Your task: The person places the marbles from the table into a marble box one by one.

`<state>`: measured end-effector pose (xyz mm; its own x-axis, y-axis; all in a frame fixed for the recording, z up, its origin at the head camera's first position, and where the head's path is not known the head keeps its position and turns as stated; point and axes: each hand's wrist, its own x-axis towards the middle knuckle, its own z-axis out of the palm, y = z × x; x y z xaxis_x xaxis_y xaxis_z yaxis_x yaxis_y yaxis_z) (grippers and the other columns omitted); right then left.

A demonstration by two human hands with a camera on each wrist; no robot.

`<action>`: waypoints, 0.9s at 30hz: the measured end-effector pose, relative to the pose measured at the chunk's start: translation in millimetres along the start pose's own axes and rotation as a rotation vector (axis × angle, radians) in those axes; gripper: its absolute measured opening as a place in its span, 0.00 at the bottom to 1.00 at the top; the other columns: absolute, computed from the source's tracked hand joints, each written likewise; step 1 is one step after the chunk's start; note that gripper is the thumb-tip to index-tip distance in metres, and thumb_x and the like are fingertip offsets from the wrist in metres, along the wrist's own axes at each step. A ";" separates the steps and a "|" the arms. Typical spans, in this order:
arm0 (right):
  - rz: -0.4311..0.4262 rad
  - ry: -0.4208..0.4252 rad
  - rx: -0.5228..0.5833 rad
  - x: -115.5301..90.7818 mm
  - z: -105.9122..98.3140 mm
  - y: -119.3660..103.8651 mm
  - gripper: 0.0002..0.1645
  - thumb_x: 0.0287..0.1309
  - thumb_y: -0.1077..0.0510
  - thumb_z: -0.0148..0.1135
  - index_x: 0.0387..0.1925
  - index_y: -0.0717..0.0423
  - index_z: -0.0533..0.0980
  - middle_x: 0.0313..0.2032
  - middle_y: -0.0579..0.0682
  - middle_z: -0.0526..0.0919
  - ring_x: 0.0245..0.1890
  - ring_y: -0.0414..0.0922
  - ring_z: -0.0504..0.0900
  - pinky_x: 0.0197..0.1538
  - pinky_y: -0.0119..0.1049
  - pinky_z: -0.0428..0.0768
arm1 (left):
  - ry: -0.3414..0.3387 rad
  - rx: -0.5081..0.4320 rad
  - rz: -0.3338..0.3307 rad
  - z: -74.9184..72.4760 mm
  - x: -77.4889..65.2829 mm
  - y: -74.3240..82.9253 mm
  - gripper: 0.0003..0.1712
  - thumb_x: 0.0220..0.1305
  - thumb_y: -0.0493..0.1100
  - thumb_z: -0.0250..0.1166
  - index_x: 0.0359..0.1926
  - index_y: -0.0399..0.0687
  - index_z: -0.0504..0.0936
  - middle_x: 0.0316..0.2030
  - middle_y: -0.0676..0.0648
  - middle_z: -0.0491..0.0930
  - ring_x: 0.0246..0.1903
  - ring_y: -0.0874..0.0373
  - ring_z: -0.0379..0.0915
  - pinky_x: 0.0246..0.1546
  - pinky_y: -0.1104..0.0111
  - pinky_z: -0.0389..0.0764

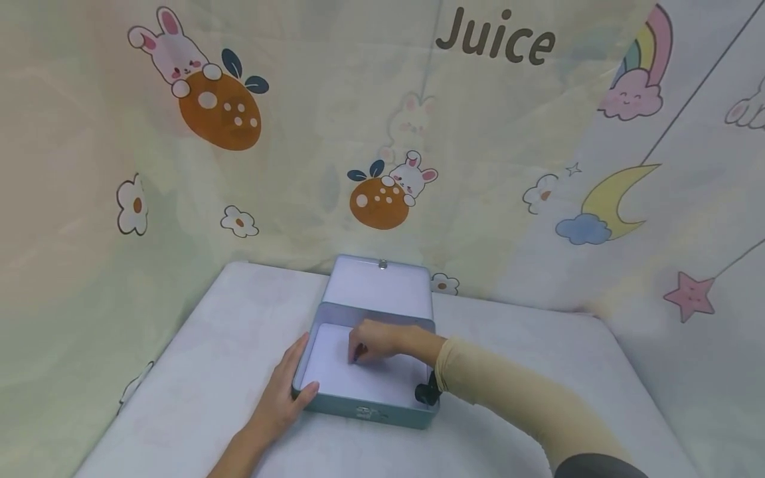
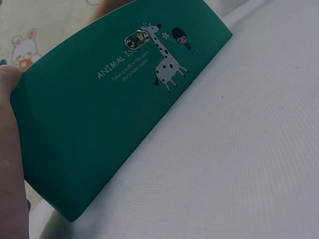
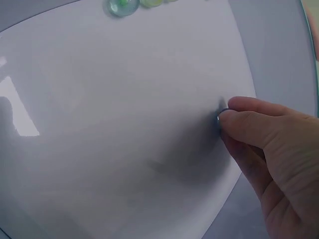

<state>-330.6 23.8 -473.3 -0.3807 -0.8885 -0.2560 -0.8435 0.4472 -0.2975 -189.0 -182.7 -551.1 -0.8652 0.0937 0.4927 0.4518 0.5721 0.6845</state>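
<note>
A marble was pinched by the right hand inside the box, gripped at eight o'clock by the left hand.

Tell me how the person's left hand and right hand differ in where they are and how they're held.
The left hand is at the outer corner of the box, while the right hand is over its inside.
The left hand's fingers lie extended along the box's side; the right hand pinches a small shiny object.
Both hands are bare.
</note>
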 end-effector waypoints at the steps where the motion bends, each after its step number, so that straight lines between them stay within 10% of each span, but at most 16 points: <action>1: -0.003 0.005 -0.004 -0.2 0.7 -0.3 0.09 0.54 0.61 0.66 0.36 0.45 0.84 0.36 0.37 0.83 0.37 0.27 0.79 0.43 0.15 0.74 | 0.001 -0.004 -0.005 -0.2 -0.2 0.8 0.46 0.57 0.45 0.60 0.74 0.48 0.50 0.71 0.44 0.56 0.67 0.41 0.56 0.65 0.49 0.59; 4: -0.010 0.012 -0.016 -1.7 2.2 -2.0 0.09 0.53 0.61 0.66 0.36 0.46 0.84 0.37 0.38 0.84 0.37 0.28 0.79 0.43 0.15 0.74 | -0.002 -0.002 -0.012 -0.6 -1.0 3.1 0.47 0.57 0.44 0.60 0.74 0.50 0.49 0.71 0.45 0.56 0.67 0.41 0.57 0.61 0.42 0.60; 12: -0.021 0.106 0.016 -24.2 -17.3 -8.4 0.13 0.55 0.64 0.64 0.43 0.53 0.83 0.40 0.45 0.84 0.42 0.36 0.81 0.45 0.18 0.76 | 0.008 0.022 -0.017 -0.9 -1.7 4.1 0.47 0.56 0.44 0.60 0.74 0.51 0.49 0.71 0.45 0.57 0.68 0.44 0.57 0.68 0.62 0.54; 20: 0.163 0.483 0.134 -117.5 -40.3 -5.5 0.15 0.56 0.63 0.64 0.47 0.53 0.82 0.43 0.46 0.84 0.45 0.41 0.82 0.49 0.34 0.81 | 0.034 -0.014 -0.010 7.9 -1.2 1.0 0.46 0.56 0.45 0.61 0.74 0.50 0.51 0.71 0.45 0.57 0.67 0.41 0.56 0.64 0.85 0.41; 27: 0.420 0.873 0.226 -199.0 16.0 17.3 0.15 0.54 0.67 0.65 0.45 0.56 0.80 0.41 0.51 0.84 0.42 0.45 0.84 0.46 0.36 0.83 | 0.031 -0.049 -0.008 5.5 -2.3 2.2 0.46 0.56 0.44 0.61 0.74 0.51 0.51 0.71 0.44 0.57 0.67 0.39 0.55 0.62 0.87 0.41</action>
<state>-263.4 210.0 -442.2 -0.8535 -0.3771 0.3595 -0.5194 0.6711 -0.5291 -187.2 -177.2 -553.7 -0.8621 0.0639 0.5027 0.4557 0.5320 0.7137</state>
